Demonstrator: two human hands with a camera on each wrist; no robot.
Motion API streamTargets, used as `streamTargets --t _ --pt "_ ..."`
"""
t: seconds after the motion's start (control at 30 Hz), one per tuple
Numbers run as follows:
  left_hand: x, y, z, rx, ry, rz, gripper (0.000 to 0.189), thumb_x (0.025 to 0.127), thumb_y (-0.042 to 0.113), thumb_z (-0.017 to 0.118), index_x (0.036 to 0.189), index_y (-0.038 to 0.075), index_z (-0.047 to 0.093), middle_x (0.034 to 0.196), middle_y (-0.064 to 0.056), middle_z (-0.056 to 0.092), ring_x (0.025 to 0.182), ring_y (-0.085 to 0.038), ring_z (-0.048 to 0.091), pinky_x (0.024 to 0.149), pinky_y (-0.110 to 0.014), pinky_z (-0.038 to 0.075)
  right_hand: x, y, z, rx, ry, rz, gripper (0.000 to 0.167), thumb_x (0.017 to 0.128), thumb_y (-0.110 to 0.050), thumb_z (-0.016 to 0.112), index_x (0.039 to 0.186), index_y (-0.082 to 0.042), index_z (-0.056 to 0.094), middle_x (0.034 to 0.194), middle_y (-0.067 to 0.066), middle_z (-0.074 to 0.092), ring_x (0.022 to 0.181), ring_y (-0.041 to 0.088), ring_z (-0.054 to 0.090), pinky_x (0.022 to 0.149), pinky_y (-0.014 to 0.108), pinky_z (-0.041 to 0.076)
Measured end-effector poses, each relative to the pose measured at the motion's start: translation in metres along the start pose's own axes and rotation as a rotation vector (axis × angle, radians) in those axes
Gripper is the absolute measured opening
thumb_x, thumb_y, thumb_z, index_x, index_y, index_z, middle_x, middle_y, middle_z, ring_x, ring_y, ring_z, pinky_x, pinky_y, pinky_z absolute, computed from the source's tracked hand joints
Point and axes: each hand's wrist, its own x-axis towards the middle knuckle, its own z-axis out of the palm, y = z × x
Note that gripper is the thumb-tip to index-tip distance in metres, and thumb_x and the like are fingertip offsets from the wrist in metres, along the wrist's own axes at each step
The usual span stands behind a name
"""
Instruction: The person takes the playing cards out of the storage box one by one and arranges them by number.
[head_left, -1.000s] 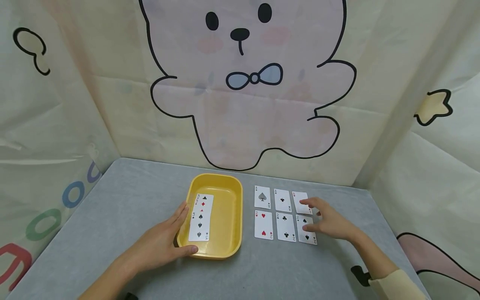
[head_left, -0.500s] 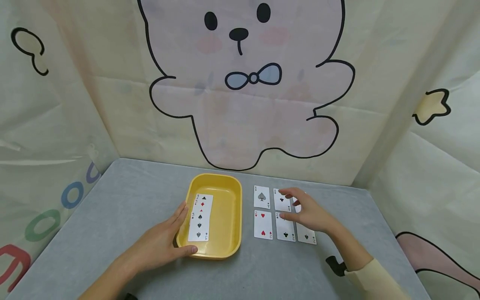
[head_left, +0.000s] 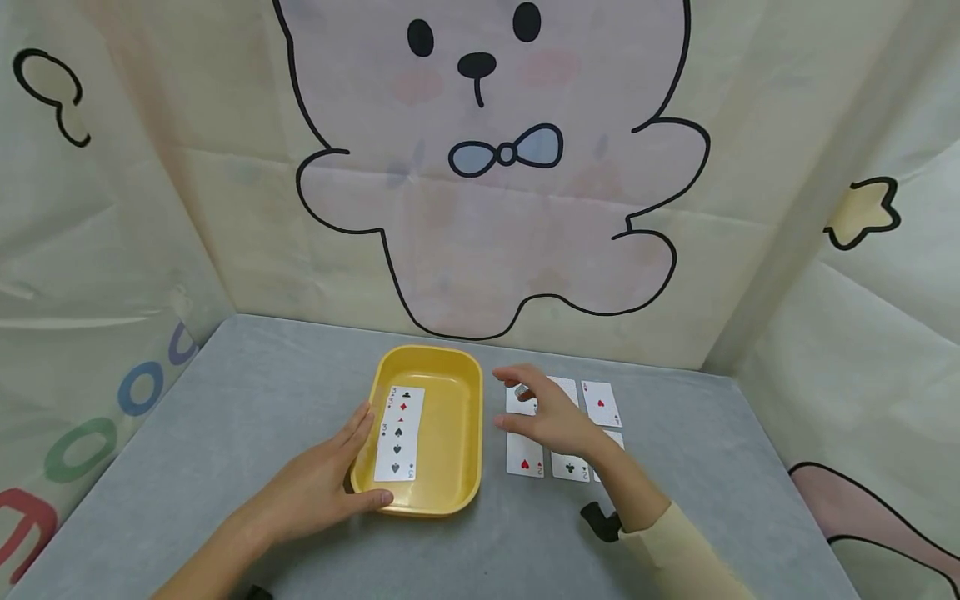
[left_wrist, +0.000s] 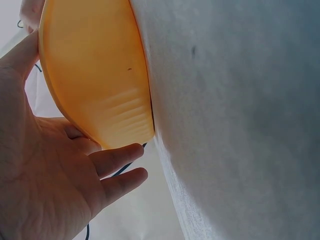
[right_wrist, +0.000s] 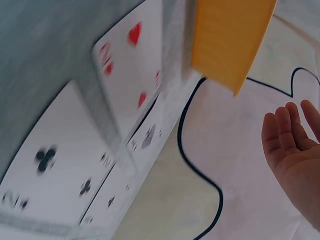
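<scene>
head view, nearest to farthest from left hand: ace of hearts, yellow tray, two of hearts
1. Yellow tray: touching the left hand.
2. Two of hearts: right of the tray, lower row.
3. Ace of hearts: farther right, upper row.

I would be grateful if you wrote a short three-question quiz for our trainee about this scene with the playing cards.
1. True or false: the left hand touches the yellow tray.

2. Where does the ace of hearts lie?
A) Inside the yellow tray
B) On the grey tabletop
C) Under the left hand

3. Fill the gap: in the head view, the overlapping cards lie nearer the ____ side of the yellow tray than the opposite side.

Key: 1. True; 2. B; 3. left
</scene>
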Motion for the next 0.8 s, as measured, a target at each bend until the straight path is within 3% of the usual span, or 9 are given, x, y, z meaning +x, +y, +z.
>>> streamTargets --t 0.13,0.3,0.43,0.63,0.8 --pt "-0.001 -0.001 0.001 0.009 0.011 0.008 0.114 0.087 0.069 0.074 0.168 0.009 0.021 0.175 -0.007 0.017 0.139 -0.037 0.053 0.104 -0.055 0.050 0.010 -0.009 0.015 0.037 -0.009 -0.041 0.060 0.094 -0.023 0.079 0.148 -0.016 0.055 0.144 0.004 0.055 0.124 0.027 0.053 0.098 0.047 0.053" --pt "-0.001 -0.003 0.001 0.010 0.014 0.011 0.114 0.087 0.070 0.073 0.168 0.009 0.021 0.175 -0.007 0.017 0.139 -0.037 0.053 0.104 -0.055 0.050 0.021 -0.016 0.031 0.102 -0.032 -0.083 0.059 0.093 -0.023 0.079 0.147 -0.013 0.056 0.141 0.004 0.056 0.126 0.039 0.054 0.104 0.059 0.048" --pt "0.000 -0.003 0.001 0.009 0.013 0.020 0.113 0.087 0.069 0.073 0.168 0.008 0.022 0.174 -0.008 0.018 0.139 -0.037 0.053 0.104 -0.055 0.050 0.028 -0.021 0.044 0.119 -0.052 -0.093 0.060 0.093 -0.021 0.080 0.147 -0.010 0.056 0.142 0.005 0.056 0.128 0.041 0.053 0.107 0.056 0.046" --pt "0.000 -0.004 0.002 0.008 0.023 0.046 0.112 0.088 0.068 0.072 0.167 0.006 0.023 0.173 -0.011 0.020 0.137 -0.036 0.055 0.103 -0.054 0.051 0.040 -0.029 0.063 0.146 -0.113 -0.067 0.066 0.093 -0.022 0.080 0.149 -0.003 0.053 0.149 0.016 0.055 0.132 0.039 0.052 0.110 0.052 0.046" --pt "0.000 -0.004 0.001 0.003 0.015 0.043 0.111 0.088 0.068 0.073 0.167 0.006 0.024 0.173 -0.011 0.020 0.136 -0.035 0.056 0.102 -0.053 0.052 0.049 -0.034 0.079 0.144 -0.165 0.005 0.071 0.092 -0.028 0.080 0.151 -0.003 0.051 0.150 0.015 0.053 0.136 0.033 0.050 0.112 0.050 0.045"
